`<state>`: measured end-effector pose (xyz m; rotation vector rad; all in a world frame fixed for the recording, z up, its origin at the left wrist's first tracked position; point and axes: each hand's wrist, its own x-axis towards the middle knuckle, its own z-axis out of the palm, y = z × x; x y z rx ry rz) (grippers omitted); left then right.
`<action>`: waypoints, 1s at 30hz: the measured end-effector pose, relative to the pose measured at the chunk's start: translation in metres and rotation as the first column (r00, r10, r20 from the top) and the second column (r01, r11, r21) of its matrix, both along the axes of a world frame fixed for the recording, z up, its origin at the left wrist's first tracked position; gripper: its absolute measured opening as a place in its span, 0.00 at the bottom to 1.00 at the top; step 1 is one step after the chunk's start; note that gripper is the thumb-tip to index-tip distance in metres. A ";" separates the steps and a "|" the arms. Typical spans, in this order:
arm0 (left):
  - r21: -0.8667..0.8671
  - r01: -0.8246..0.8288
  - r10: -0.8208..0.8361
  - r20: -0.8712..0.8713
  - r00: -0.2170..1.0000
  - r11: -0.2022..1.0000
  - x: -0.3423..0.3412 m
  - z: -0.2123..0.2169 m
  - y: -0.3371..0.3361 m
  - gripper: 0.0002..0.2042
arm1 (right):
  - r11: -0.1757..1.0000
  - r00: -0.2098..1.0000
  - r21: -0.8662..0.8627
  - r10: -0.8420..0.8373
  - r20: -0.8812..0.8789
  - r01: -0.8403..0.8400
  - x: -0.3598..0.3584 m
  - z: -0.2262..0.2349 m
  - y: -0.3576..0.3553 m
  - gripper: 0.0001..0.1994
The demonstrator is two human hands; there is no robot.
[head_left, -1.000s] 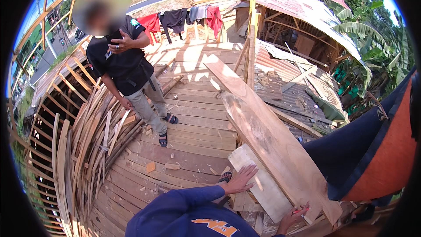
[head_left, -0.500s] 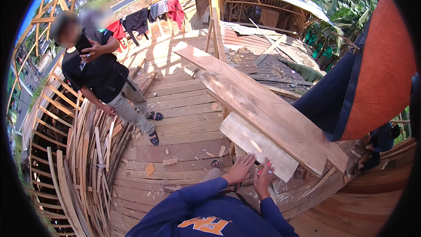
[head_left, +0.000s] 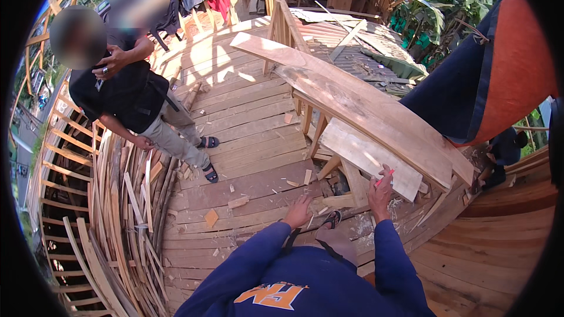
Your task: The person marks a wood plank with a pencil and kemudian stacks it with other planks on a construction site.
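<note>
My right hand (head_left: 379,195) is closed on a slim red pencil (head_left: 386,177), near the lower edge of a short pale board (head_left: 352,142). That board rests on a wooden frame, beside two long brown planks (head_left: 367,103), one partly over the other. My left hand (head_left: 298,211) is off the board, over the deck by my knee, with its fingers apart and nothing in them.
A co-worker in a black shirt (head_left: 120,91) stands at the left on the plank deck (head_left: 247,141), which is strewn with wood scraps. Long timber strips (head_left: 132,199) pile up at the left edge. An orange and dark blue tarp (head_left: 517,70) hangs at the right.
My left hand has left the pale board and moved left and back toward me. My right hand stays near the board's lower edge with the pencil. The view has shifted.
</note>
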<state>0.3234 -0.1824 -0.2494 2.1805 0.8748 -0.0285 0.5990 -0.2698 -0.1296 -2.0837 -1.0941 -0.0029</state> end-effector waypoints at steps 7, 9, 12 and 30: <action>-0.254 -0.274 0.021 -0.696 0.717 0.928 -0.264 -0.059 0.004 0.28 | 0.981 0.994 -0.159 -0.107 0.009 0.107 0.002 -0.027 0.011 0.11; -0.261 -0.291 0.045 -0.670 0.741 0.921 -0.307 -0.078 0.003 0.27 | 0.992 0.994 -0.067 -0.109 0.003 0.109 0.013 -0.043 0.017 0.10; -0.217 -0.408 0.220 -0.577 0.787 0.887 -0.347 -0.119 -0.019 0.26 | 0.985 0.995 -0.151 -0.093 -0.032 0.087 0.020 -0.053 0.017 0.11; -0.280 -0.382 0.306 -0.279 0.910 0.881 -0.216 -0.087 -0.003 0.24 | 0.979 0.987 -0.204 -0.003 -0.161 -0.031 0.014 -0.056 0.001 0.29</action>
